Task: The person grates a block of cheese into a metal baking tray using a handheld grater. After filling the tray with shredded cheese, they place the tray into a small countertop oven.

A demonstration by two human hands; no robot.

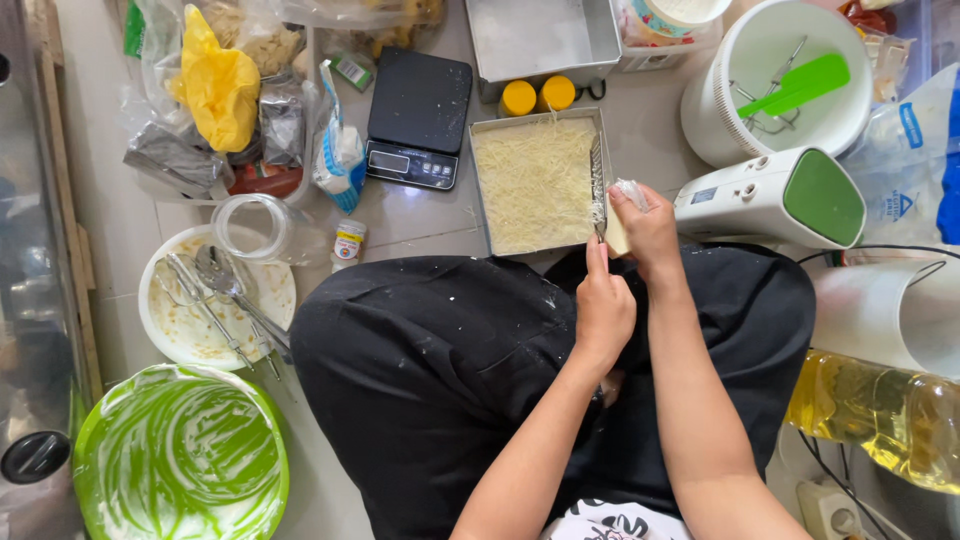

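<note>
A flat grater (598, 188) is held along the right edge of the square tin (483, 190) of shreds, its handle gripped by the left hand (603, 305). A pale block (617, 236) is clasped by the right hand (650, 226). The kitchen scale (420, 118) and hand mixer (770, 198) crowd both sides.

Bare floor strip btw scale (418, 116) & tray (484, 190); hand mixer (770, 198), tub (715, 120) crowding right side.
</note>
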